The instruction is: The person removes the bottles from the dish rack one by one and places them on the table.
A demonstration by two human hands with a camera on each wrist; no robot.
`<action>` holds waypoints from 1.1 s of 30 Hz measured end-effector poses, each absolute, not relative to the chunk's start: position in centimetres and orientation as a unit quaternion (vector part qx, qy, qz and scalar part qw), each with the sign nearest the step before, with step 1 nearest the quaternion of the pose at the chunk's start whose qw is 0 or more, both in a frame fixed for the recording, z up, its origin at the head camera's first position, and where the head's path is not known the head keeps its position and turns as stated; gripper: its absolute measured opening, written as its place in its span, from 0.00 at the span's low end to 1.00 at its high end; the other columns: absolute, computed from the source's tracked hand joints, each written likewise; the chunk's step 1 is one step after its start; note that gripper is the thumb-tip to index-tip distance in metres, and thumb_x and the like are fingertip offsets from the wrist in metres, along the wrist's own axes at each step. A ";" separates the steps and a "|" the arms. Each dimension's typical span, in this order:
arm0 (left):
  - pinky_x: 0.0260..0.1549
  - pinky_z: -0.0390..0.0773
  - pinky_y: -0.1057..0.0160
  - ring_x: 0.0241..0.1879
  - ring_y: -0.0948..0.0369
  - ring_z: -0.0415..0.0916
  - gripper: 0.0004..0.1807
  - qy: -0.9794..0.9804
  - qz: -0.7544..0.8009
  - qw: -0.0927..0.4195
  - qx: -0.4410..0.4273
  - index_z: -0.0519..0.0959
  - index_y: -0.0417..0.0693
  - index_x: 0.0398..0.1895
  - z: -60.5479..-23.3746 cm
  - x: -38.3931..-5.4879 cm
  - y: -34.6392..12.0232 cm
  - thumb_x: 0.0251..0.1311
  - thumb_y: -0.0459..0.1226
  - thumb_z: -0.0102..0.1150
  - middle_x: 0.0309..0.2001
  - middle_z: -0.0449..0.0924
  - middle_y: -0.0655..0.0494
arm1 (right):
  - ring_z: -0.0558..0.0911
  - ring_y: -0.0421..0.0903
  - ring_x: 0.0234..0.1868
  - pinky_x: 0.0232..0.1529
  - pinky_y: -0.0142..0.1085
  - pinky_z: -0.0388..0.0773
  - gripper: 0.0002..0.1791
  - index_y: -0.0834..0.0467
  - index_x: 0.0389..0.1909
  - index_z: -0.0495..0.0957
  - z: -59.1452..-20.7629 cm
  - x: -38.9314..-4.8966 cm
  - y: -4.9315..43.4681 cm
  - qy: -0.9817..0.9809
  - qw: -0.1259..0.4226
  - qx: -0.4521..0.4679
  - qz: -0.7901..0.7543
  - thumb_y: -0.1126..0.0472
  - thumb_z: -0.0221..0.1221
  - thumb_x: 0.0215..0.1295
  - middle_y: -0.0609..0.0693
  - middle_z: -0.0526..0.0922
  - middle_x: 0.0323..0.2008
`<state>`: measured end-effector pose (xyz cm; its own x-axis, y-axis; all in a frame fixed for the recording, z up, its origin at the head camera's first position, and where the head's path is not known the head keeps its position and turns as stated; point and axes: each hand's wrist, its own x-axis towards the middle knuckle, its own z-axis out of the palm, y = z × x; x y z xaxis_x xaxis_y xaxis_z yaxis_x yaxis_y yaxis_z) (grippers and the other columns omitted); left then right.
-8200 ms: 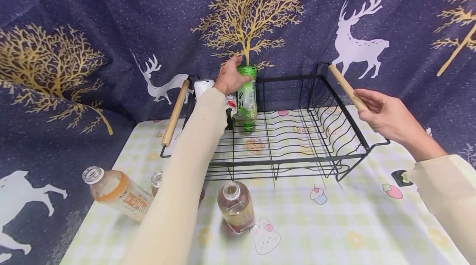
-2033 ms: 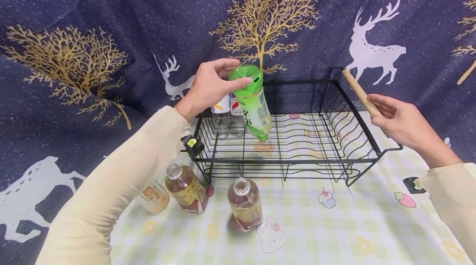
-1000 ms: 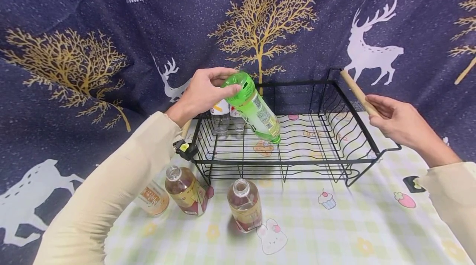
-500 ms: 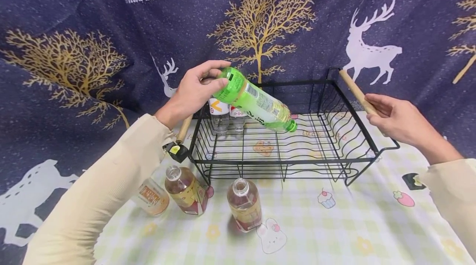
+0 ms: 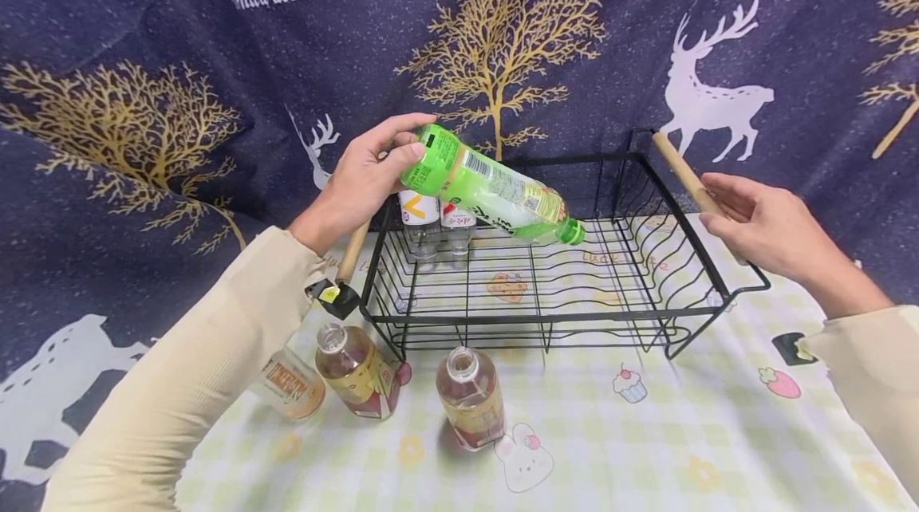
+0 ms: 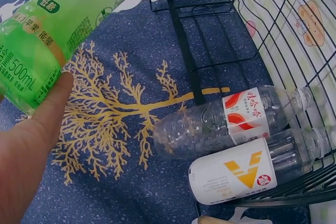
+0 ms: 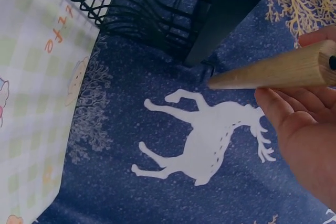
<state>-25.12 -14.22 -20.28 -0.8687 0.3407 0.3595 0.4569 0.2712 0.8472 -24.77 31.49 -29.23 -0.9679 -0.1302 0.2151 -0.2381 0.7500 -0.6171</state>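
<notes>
A green checked cloth (image 5: pixel 610 448) covers the desk (image 5: pixel 718 416), and behind its back edge hangs a dark blue curtain (image 5: pixel 359 25) printed with golden trees (image 5: pixel 495 101) and white deer (image 5: pixel 711 89). Near this edge stands the black rack (image 5: pixel 546 318). In its left rear corner two clear bottles (image 5: pixel 420 213) stand neck down, side by side.

In front of the rack there are two brown bottles (image 5: pixel 470 408), upright, with open mouths; one is near the rack's front left corner, the other is nearer to the front of the desk. Further left, an orange bottle (image 5: pixel 290 388) is partly hidden by the left sleeve (image 5: pixel 215 360). The rack's front edge lies between these three and the rack's inside.

The green bottle (image 5: pixel 495 189) is in the air over the rack, tilted, its cap (image 5: pixel 572 231) lower and toward the right edge. The left hand (image 5: pixel 355 173) pinches its base between thumb and fingers. The right hand (image 5: pixel 771 229) grips the right handle (image 5: pixel 678 165) of the rack.
</notes>
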 end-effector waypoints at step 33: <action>0.41 0.84 0.62 0.43 0.58 0.76 0.19 -0.683 -0.666 0.045 -0.298 0.64 0.38 0.60 -21.4 -24.9 -13.8 0.68 0.33 0.35 0.46 0.68 0.48 | 0.80 0.38 0.58 0.54 0.26 0.78 0.30 0.63 0.70 0.66 -27.6 -23.0 25.4 -0.673 0.040 0.287 0.681 0.78 0.55 0.68 0.45 0.80 0.60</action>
<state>-24.86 -13.77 -21.39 -0.8187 0.3463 0.4581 0.4668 -0.0633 0.8821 -22.96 25.38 -27.65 -0.8317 -0.3316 0.4454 -0.4413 -0.0921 -0.8926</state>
